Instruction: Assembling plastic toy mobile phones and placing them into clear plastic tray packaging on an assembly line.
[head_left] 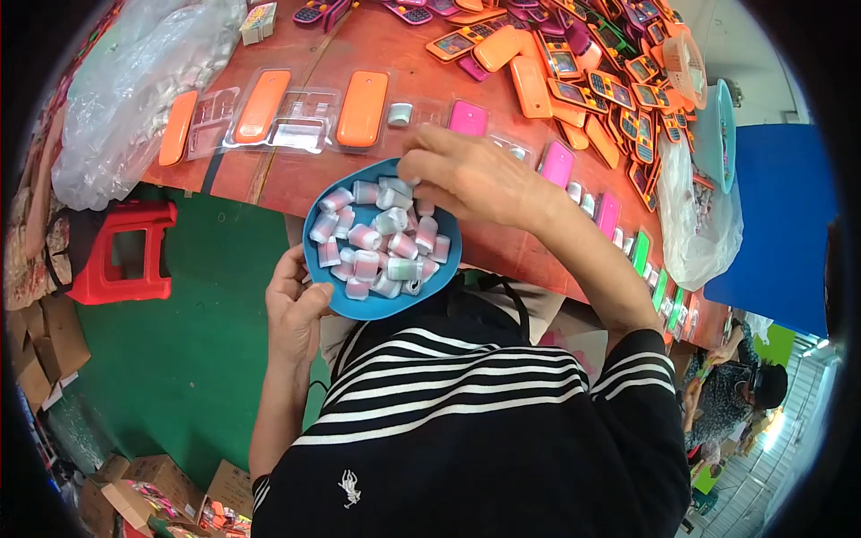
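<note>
My left hand [300, 309] grips the lower left rim of a blue plastic bowl [359, 309], thumb over the edge. Inside lie many small cylinders [366, 237], white and pink, a few greenish. Over the bowl's upper right side hovers my right hand [475, 175], its fingers curled together at the fingertips; whether a cylinder is between them is hidden. Just beyond it, a white cylinder [400, 114] sits in a clear plastic tray. To its left, an orange toy phone [362, 109] lies in the row of clear trays [303, 121]; a pink toy phone [468, 117] is to its right.
A heap of orange and purple toy phones [592, 85] covers the far right of the red table [377, 45]. Plastic bags [143, 99] lie far left. A red stool [126, 253] stands on the green floor, with cardboard boxes [161, 480] nearby. Another person [731, 403] works at right.
</note>
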### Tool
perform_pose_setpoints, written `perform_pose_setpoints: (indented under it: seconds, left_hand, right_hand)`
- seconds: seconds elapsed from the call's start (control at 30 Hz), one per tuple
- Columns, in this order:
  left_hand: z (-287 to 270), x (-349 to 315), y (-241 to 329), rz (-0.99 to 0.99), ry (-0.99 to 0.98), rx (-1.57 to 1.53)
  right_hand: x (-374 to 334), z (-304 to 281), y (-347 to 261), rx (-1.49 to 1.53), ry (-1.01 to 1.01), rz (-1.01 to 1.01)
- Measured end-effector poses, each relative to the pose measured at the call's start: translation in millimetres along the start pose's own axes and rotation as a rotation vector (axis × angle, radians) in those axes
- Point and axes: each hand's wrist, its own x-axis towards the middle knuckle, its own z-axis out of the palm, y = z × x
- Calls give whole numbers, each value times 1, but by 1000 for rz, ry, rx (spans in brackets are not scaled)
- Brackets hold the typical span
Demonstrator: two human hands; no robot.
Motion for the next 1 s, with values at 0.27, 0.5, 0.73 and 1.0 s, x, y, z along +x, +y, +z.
perform_pose_setpoints:
  seconds: [0.27,0.5,0.73,1.0]
  left_hand:
    - [0,2,-3,6,49,-19]
    - [-3,2,-4,-6,55,5]
    - [3,3,1,2,60,-52]
    - [-5,5,-6,0,53,-21]
  right_hand:
    - [4,1,49,544,254,480]
    - [15,2,84,191,88,284]
    - [11,-1,98,741,-28,462]
    - [13,10,95,91,89,151]
